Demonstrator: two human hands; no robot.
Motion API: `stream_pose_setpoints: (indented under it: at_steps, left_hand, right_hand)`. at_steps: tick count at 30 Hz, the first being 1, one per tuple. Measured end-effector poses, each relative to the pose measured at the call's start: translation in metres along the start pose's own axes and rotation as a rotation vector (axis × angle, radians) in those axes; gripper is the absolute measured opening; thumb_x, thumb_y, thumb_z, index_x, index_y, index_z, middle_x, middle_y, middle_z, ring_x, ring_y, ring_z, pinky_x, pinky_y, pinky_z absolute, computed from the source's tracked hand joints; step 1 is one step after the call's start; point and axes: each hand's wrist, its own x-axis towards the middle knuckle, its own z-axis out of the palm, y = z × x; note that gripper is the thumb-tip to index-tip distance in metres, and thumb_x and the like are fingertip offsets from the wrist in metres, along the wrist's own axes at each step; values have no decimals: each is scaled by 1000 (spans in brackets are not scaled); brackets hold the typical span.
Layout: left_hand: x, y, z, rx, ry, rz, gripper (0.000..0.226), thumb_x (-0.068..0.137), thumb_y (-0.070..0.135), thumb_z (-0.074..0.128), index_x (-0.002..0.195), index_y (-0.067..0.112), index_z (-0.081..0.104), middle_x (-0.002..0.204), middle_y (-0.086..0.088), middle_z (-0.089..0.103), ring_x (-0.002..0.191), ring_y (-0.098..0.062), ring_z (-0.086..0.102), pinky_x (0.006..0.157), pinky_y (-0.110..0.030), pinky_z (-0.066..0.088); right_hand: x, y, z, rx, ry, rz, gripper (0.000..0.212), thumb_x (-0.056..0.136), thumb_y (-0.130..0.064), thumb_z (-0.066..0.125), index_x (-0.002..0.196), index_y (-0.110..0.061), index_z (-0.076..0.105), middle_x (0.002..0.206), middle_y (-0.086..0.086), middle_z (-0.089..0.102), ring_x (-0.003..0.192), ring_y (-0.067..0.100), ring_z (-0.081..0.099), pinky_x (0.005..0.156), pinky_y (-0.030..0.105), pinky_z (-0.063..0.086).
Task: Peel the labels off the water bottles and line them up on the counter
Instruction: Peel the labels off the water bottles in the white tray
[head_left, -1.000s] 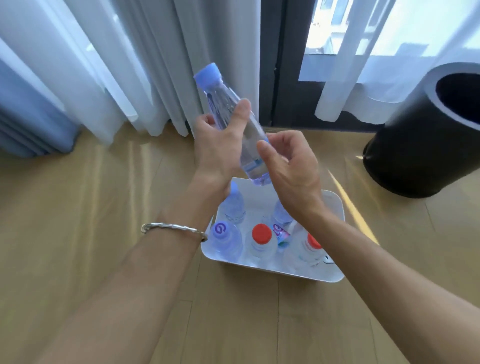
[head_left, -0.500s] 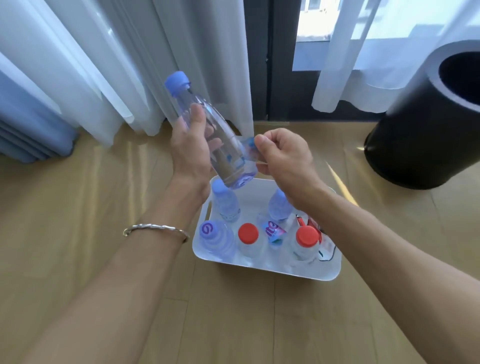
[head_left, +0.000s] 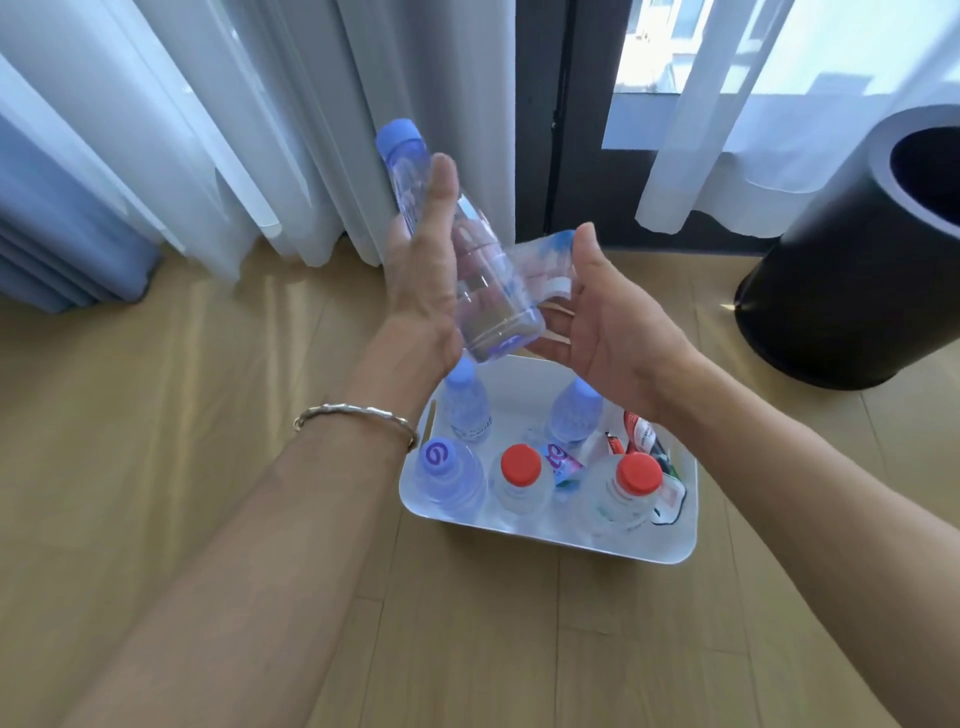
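My left hand (head_left: 421, 280) grips a clear water bottle (head_left: 498, 312) with a blue cap, tilted with the cap up and to the left, above a white bin (head_left: 675, 551). A clear, blue-printed label (head_left: 540, 260) stretches from the bottle's side to my right hand (head_left: 608, 322), which pinches its free end at the thumb. The other right fingers reach under the bottle's base. Several capped bottles stand in the bin, among them a blue-capped bottle (head_left: 436, 457) and two red-capped bottles (head_left: 521, 464) (head_left: 639, 473).
Loose peeled labels (head_left: 639, 431) lie in the bin among the bottles. A tall black cylindrical bin (head_left: 857, 280) stands at the right. White curtains (head_left: 291, 130) hang behind, over a wooden floor (head_left: 156, 415).
The label has come further off the bottle, pulled right by my right hand, which has spread wider. The bottle has shifted right with my left thumb now straight along it.
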Motion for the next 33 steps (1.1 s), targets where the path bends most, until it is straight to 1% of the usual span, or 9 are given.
stream_pose_setpoints:
  at_steps: [3, 8, 11, 15, 18, 23, 27, 30, 33]
  left_hand:
    - [-8, 4, 2, 127, 67, 135, 62, 79, 35, 76, 128, 10, 47, 84, 1, 55, 68, -15, 59, 61, -36, 59]
    - [-11, 3, 1, 294, 171, 241, 68, 76, 33, 79, 124, 18, 33, 93, 4, 52, 80, -16, 63, 73, -48, 60]
    - [-15, 3, -3, 358, 180, 294, 68, 76, 34, 78, 123, 20, 30, 93, 2, 50, 81, -17, 65, 74, -47, 60]
    - [-19, 3, -9, 397, 175, 330, 66, 75, 34, 79, 121, 24, 32, 96, 0, 53, 69, -11, 69, 69, -40, 61]
    - [-21, 8, -13, 426, 142, 349, 66, 68, 42, 79, 119, 26, 41, 96, -2, 61, 81, -26, 72, 71, -47, 60]
    - [-26, 16, -13, 344, 68, 313, 38, 79, 30, 73, 112, 17, 62, 80, 1, 60, 65, -15, 62, 61, -33, 57]
    - [-32, 17, -10, 223, 7, 221, 11, 83, 25, 69, 92, 22, 63, 76, 0, 54, 69, -20, 56, 64, -37, 56]
    - [-33, 18, -8, 167, -2, 161, 8, 83, 26, 69, 86, 23, 63, 76, 0, 56, 69, -20, 59, 70, -43, 58]
    - [-33, 15, -6, 179, -8, 136, 7, 82, 26, 70, 84, 25, 63, 72, 3, 57, 61, -16, 61, 63, -37, 58]
  right_hand:
    - [-3, 1, -3, -4, -71, 1, 60, 99, -54, 29, 122, -9, 60, 115, 13, 68, 101, 23, 66, 88, 35, 55]
    - [-3, 4, 6, -80, -136, 11, 73, 98, -60, 17, 128, -10, 60, 118, 11, 67, 106, 22, 64, 100, 37, 47]
    - [-5, 11, 15, -160, -149, -35, 51, 97, -55, 38, 122, -18, 62, 117, 8, 69, 106, 20, 65, 103, 38, 47]
    - [-4, 24, 23, -207, -88, -176, 14, 97, -23, 55, 103, -24, 68, 98, 3, 72, 92, 17, 69, 87, 33, 54]
    - [-2, 24, 24, -137, -30, -158, 18, 99, -18, 52, 110, -18, 67, 102, 11, 69, 93, 22, 67, 87, 38, 57]
    - [-2, 13, 11, -73, -24, -120, 16, 100, -13, 49, 95, -11, 65, 84, 9, 70, 74, 20, 69, 72, 33, 59]
    - [-5, 4, 0, 11, -38, -72, 16, 100, -10, 47, 97, -5, 62, 83, 12, 73, 71, 22, 72, 67, 33, 62]
    - [-6, 0, -7, 64, -25, -36, 17, 100, -9, 46, 97, -4, 61, 74, 10, 73, 63, 19, 73, 56, 24, 59]
    - [-3, 2, -11, 81, 5, -24, 15, 100, -9, 47, 95, -4, 60, 70, 8, 73, 60, 16, 72, 55, 22, 59]
